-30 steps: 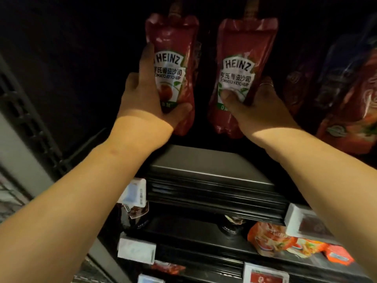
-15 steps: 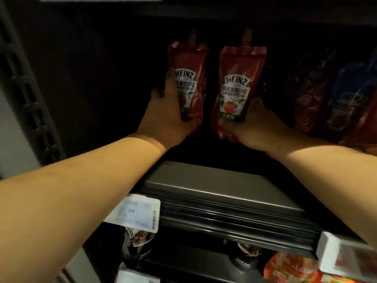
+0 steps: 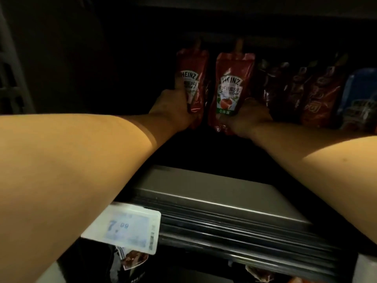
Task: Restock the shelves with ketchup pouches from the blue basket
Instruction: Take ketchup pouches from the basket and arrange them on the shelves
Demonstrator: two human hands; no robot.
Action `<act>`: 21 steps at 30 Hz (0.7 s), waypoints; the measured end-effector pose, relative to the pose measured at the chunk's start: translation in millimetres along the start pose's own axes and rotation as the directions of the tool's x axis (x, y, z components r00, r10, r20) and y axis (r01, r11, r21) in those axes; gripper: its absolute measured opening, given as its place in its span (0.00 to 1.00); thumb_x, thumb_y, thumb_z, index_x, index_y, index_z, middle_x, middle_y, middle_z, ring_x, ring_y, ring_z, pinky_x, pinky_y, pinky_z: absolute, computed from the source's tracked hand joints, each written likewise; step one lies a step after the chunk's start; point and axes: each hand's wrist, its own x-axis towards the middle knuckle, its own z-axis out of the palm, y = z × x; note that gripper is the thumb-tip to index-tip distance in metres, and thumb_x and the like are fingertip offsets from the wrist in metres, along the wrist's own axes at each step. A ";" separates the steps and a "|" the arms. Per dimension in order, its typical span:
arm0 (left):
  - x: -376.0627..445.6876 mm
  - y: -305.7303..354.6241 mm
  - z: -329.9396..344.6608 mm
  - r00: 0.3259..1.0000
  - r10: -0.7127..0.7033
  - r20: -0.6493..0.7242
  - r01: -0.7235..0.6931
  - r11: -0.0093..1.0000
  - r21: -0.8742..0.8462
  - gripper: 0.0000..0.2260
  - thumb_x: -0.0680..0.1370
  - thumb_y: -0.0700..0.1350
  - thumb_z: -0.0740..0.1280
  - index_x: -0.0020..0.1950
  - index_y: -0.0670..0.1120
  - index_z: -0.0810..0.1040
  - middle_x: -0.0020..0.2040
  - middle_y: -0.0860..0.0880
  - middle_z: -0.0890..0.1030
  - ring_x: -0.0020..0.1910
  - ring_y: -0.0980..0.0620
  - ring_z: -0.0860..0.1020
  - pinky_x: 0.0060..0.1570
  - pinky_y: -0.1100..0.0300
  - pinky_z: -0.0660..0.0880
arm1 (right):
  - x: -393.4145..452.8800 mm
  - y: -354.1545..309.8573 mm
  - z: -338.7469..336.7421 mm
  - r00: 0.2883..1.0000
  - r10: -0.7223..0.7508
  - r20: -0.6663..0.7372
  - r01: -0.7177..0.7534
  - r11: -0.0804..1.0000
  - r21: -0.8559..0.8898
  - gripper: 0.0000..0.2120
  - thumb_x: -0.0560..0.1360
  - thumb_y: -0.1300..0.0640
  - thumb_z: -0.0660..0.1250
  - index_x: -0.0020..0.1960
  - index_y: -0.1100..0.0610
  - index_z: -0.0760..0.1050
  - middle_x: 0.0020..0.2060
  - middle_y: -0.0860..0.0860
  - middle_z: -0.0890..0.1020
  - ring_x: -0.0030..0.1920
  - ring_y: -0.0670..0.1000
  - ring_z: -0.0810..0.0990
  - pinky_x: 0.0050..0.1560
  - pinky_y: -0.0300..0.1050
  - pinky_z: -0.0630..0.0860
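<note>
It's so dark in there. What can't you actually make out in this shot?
- Head view: whether the two ketchup pouches rest on the shelf or are held up; darkness and both hands hide their bases.
- Left hand: its fingers lie behind the pouch.
- Red packs at right: too dim and blurred to read.
- Price tag: only "7" is clear; an arm covers its left end.
- The blue basket: out of frame.

Two red Heinz pouches stand upright, side by side, deep on the dark shelf [image 3: 214, 193]. Left pouch [image 3: 193, 78] slightly behind; right pouch [image 3: 231, 86] shows a tomato label.
</note>
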 end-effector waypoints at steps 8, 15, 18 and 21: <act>18.1 -27.2 21.1 0.997 -0.032 0.067 0.042 0.988 -0.149 0.50 0.77 0.54 0.72 0.81 0.54 0.32 0.79 0.45 0.66 0.74 0.44 0.70 0.70 0.56 0.64 | 35.3 -6.7 19.9 1.000 0.025 -0.010 -0.027 0.986 -0.163 0.38 0.78 0.36 0.64 0.80 0.56 0.59 0.76 0.57 0.67 0.74 0.60 0.68 0.71 0.48 0.66; 19.0 -30.6 15.2 0.999 -0.045 0.031 0.049 0.986 -0.157 0.49 0.78 0.51 0.71 0.79 0.62 0.32 0.75 0.43 0.69 0.69 0.43 0.74 0.66 0.53 0.69 | 35.7 -9.7 28.6 1.000 -0.024 -0.020 0.022 0.997 -0.075 0.34 0.80 0.42 0.64 0.79 0.55 0.59 0.74 0.55 0.71 0.72 0.59 0.70 0.71 0.48 0.67; 14.2 -24.9 4.3 0.994 -0.051 0.091 0.061 0.993 -0.102 0.47 0.79 0.50 0.70 0.78 0.65 0.32 0.73 0.44 0.71 0.65 0.46 0.76 0.61 0.57 0.69 | 31.3 0.6 9.7 0.996 -0.073 0.060 0.077 0.995 -0.068 0.30 0.79 0.41 0.66 0.77 0.52 0.64 0.72 0.52 0.74 0.69 0.56 0.73 0.70 0.49 0.69; 9.2 -14.7 -12.1 0.986 -0.036 0.163 0.040 0.999 -0.025 0.46 0.79 0.53 0.69 0.79 0.64 0.33 0.73 0.47 0.73 0.58 0.52 0.76 0.56 0.62 0.67 | 22.1 6.1 -8.0 0.988 -0.099 0.116 0.097 0.995 0.030 0.26 0.79 0.44 0.68 0.74 0.49 0.69 0.67 0.49 0.78 0.63 0.54 0.78 0.59 0.48 0.77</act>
